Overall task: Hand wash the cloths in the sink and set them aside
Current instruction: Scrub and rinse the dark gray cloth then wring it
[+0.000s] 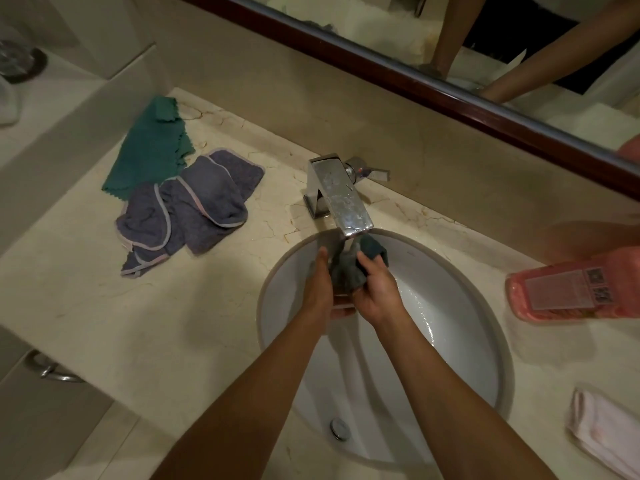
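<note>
- We've got both hands, left hand [320,289] and right hand [375,292], clenched around a bunched dark cloth [348,271] under the faucet [341,195], over the sink [460,306].
- Grey cloths [187,209] and a green cloth [150,148] lie on the counter [104,306].
- The pink bottle [571,289] label's too blurry to read.

The surface [104,306] is cream marble with brown veins, running up into a beige splashback [277,81]. Above it hangs a mirror [519,29] in a dark red-brown wooden frame [450,98]. At the lower left a metal handle [52,372] sits on a cabinet front below the surface. The light is dim and warm.
</note>
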A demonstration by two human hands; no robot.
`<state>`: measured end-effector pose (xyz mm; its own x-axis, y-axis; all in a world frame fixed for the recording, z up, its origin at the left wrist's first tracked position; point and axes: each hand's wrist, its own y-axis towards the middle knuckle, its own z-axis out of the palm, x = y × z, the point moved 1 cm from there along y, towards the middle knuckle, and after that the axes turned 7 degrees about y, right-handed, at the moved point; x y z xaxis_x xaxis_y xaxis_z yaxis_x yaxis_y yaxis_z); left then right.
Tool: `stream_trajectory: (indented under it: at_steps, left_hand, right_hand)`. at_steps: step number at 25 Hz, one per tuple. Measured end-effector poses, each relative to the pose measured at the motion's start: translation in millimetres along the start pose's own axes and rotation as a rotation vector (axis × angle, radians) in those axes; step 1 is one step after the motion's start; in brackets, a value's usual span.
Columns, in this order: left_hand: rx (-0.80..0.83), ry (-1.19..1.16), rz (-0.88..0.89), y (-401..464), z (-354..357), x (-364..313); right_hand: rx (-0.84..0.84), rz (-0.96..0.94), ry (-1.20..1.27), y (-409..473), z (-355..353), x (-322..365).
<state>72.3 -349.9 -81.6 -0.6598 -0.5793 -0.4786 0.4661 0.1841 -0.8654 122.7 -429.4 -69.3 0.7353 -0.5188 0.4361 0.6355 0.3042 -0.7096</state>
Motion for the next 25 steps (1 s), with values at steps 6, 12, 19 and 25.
stream_trajectory:
  at_steps: [6,12,19,25]
  left_hand:
    - [0.166,-0.258,0.061,6.1,5.2,-1.0]
    - [0.022,-0.217,0.277,16.6,2.2,-11.1]
    - [-0.19,-0.022,0.337,23.0,16.5,-20.4]
    - [-0.222,-0.044,0.381,19.3,27.3,-15.8]
  right_hand:
    - [-0.009,-0.002,0.046,2.1,-1.3,-3.5]
    - [-0.055,-0.095,-0.024,1.7,-5.7,5.2]
    - [-0.109,-0.136,0.086,-0.1,-27.5,17.1]
    - [-0.122,-0.062,0.086,-5.5,-26.6,7.0]
